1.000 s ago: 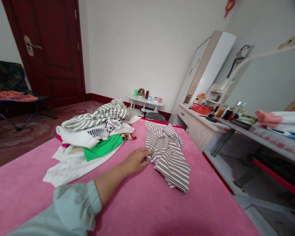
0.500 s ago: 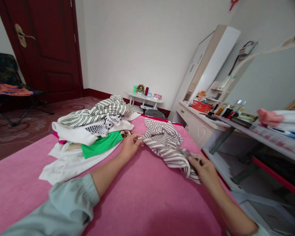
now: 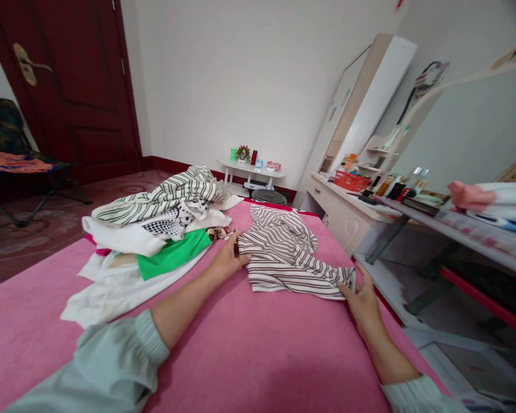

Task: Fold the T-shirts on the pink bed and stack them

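A white top with dark brown stripes [image 3: 284,252] lies partly spread on the pink bed cover [image 3: 249,350], its far part bunched and its near edge fairly straight. At its left edge, my left hand [image 3: 229,259] pinches the cloth between thumb and fingers. My right hand [image 3: 363,301] grips the right end, thumb on the near side and fingers behind. Left of my left hand is a loose heap of clothes: a green-striped garment [image 3: 163,198] on top, a black-dotted white cloth [image 3: 167,225], a green piece [image 3: 172,256] and white garments [image 3: 112,295].
A white dresser [image 3: 348,221] with a red basket [image 3: 351,180] and bottles stands to the right, beside a shelf table [image 3: 468,238] holding folded cloths. A low white table [image 3: 249,167] is beyond the bed. A folding chair [image 3: 21,166] stands left near the dark red door [image 3: 77,86].
The near edge of the striped top has gone from twisted to flatter and straighter. My right hand has turned and lowered its end onto the bed; my left hand stays at the left edge.
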Demonstrator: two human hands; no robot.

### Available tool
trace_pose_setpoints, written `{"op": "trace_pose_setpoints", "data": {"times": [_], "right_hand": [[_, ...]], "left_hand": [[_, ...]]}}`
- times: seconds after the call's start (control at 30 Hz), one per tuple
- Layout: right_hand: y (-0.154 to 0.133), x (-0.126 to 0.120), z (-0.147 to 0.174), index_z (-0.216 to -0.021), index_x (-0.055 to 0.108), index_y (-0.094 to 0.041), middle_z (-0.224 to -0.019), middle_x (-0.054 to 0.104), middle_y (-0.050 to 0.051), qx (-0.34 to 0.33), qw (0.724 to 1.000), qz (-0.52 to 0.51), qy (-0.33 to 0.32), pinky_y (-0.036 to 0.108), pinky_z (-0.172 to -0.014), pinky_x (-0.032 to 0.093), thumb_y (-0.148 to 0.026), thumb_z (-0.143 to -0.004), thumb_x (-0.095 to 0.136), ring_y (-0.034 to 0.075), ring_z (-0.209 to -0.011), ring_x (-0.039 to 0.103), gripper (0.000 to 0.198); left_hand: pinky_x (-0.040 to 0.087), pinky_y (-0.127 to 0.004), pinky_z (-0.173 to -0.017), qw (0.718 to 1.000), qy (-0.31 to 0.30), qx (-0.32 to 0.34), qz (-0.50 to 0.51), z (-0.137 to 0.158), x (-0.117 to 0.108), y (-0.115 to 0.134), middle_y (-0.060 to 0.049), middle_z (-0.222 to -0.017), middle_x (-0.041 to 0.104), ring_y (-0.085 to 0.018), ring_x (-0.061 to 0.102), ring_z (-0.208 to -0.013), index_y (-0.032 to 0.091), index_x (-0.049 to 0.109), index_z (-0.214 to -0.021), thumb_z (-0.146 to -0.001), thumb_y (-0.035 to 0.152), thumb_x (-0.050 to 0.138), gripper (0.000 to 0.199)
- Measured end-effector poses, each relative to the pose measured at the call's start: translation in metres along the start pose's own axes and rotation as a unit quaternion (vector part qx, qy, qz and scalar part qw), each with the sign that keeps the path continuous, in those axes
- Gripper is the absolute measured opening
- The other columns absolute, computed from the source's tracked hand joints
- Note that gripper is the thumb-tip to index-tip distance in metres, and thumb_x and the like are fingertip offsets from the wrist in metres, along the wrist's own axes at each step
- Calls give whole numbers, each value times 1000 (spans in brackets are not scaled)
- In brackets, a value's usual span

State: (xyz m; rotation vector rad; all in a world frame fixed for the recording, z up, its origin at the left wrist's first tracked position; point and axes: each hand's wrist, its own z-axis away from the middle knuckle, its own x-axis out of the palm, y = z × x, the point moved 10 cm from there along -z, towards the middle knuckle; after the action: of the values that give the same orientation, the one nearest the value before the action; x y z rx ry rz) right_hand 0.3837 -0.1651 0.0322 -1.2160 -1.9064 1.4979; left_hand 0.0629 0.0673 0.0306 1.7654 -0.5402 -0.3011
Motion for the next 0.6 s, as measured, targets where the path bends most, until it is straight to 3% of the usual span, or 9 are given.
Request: {"op": "trace_pose_setpoints", "data": {"times": [0.13,0.23,0.37,0.5,0.6], "right_hand": [[-12,21,6,-105,71,-20,-113,69,8,-69,987,121,-86,48,-108,34,-37,-71,66,28,-114,58,39],[-13,21,8,-105,72,-19,-112,69,9,-59,986,135,-77,50,-106,36,-38,-70,65,29,-112,59,41],[-40,12,17,-100,73,-18,-104,72,10,-31,992,89,-89,47,-96,46,-42,-62,72,30,-101,64,45],[-103,-19,40,-99,75,-21,-98,73,9,-44,988,104,-103,37,-75,56,-47,-61,75,28,-88,67,46],[-141,-44,64,-103,74,-23,-88,73,7,-57,974,185,-119,30,-62,55,-49,-65,72,24,-76,67,46]], "left_hand": [[52,-35,-83,996,-44,14,-80,6,16,5,-7,-105,69,-21,65,-90,15,62,-116,-70,26,71,48],[53,-30,-70,994,24,24,-109,8,1,20,-7,-95,71,-20,65,-77,15,68,-106,-76,31,65,35],[49,-27,-69,988,93,72,-98,12,-19,54,-5,-86,70,-19,63,-76,15,71,-86,-77,37,63,25],[44,-24,-68,984,52,78,-154,18,-18,90,-2,-85,69,-17,60,-75,17,71,-89,-71,37,66,27],[39,-22,-59,970,-25,-9,-242,25,-17,102,2,-73,65,-14,54,-63,19,71,-95,-67,39,67,35]]}}
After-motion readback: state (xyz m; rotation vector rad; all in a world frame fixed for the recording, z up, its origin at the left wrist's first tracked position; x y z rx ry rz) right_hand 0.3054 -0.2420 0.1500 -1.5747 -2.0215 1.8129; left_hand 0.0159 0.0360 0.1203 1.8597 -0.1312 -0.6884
